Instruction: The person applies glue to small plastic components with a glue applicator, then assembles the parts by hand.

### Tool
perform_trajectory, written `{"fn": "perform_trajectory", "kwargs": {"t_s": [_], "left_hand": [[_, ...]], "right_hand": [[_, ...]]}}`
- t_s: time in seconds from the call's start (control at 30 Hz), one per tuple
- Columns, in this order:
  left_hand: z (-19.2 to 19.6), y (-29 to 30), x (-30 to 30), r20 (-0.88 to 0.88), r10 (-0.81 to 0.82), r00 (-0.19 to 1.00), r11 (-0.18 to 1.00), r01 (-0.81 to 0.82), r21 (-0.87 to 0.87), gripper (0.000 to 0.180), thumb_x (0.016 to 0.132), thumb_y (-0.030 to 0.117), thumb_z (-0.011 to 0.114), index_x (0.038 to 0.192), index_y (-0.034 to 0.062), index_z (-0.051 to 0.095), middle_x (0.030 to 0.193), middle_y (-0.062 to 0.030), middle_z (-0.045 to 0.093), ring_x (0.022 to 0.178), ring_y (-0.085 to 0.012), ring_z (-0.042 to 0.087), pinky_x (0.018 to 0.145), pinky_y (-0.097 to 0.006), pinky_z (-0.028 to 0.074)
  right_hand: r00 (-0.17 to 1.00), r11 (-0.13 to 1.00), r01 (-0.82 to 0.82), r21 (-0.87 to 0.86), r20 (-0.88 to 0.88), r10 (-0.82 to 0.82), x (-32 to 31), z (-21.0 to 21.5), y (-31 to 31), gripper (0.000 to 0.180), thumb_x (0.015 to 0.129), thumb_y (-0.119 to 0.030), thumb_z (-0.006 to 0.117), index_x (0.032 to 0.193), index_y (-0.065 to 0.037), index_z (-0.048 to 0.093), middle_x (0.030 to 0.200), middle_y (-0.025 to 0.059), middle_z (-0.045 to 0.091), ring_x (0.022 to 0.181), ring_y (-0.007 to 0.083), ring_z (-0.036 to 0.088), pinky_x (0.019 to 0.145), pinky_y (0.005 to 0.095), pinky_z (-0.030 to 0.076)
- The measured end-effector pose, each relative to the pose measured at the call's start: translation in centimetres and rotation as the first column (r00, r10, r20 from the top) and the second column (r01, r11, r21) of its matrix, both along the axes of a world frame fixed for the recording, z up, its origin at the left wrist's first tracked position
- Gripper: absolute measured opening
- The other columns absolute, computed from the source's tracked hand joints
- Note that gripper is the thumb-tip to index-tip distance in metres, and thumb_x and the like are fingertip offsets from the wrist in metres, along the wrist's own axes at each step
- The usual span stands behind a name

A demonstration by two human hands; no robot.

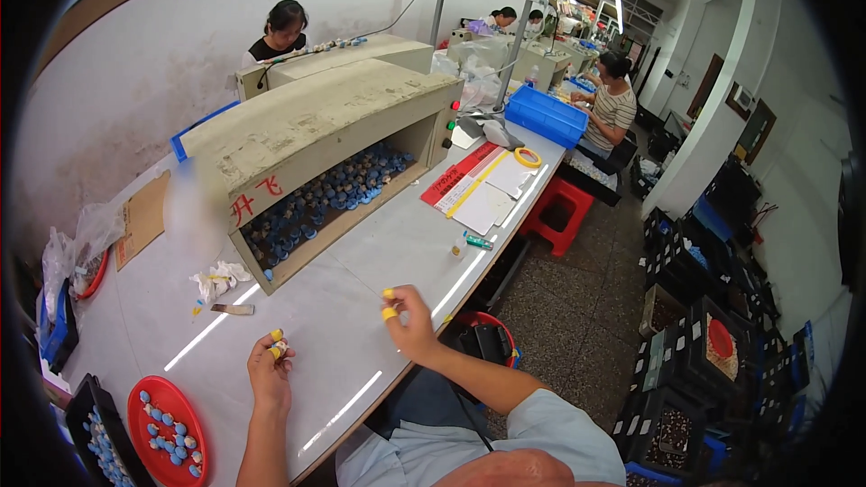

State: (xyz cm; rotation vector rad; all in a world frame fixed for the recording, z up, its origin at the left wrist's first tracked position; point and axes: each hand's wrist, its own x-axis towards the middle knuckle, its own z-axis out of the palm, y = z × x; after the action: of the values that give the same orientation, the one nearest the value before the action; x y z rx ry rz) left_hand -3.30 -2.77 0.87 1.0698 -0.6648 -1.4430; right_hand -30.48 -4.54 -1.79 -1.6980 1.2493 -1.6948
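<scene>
Over the white tabletop (343,298), my left hand (269,383) pinches a small whitish-brown piece (280,344) between yellow-covered fingertips; the fingers partly hide it. To its right, my right hand (411,332) hovers near the table's front edge. Yellow covers sit on its thumb and a finger, which are held apart, with nothing visible between them. At the lower left, a round red plate (183,399) holds several small blue-and-white pieces. Beside it, a black tray (87,385) contains more of them.
A beige box-shaped machine (334,95) stands ahead, many blue pieces (334,194) in its opening. Crumpled tissue (221,280) and a flat scraper-like strip (233,309) lie nearby. At right are a small bottle (459,243), yellow tape (528,157), a blue bin (547,114) and red stool (559,209).
</scene>
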Motion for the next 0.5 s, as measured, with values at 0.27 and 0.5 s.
{"fn": "perform_trajectory", "kwargs": {"t_s": [0.27,0.5], "left_hand": [[-0.2,0.4,-0.2,0.032,-0.062,0.998,0.998,0.062,0.006,0.022,0.088,0.001,0.056,0.110,0.0018,0.057,0.095,-0.0056,0.062,0.072,-0.0083,0.054,0.057,-0.019,0.039],[0.7,0.1,-0.7,0.007,-0.065,0.998,0.992,0.064,0.113,0.025,0.093,0.013,0.061,0.115,0.0036,0.056,0.096,-0.0057,0.064,0.079,-0.0099,0.063,0.059,-0.017,0.047]], "right_hand": [[0.708,0.751,0.661,0.006,-0.336,-0.621,-12.9,-1.4,-0.2,0.054,0.077,-0.008,0.072,0.122,0.000,0.044,0.123,0.0189,0.044,0.119,0.0359,0.043,0.102,0.0436,0.034],[0.629,0.710,0.704,0.034,-0.493,-0.601,-14.5,-2.1,-4.3,0.074,0.072,-0.029,0.080,0.128,-0.001,0.040,0.140,0.0230,0.034,0.137,0.0423,0.024,0.114,0.0530,0.013]]}}
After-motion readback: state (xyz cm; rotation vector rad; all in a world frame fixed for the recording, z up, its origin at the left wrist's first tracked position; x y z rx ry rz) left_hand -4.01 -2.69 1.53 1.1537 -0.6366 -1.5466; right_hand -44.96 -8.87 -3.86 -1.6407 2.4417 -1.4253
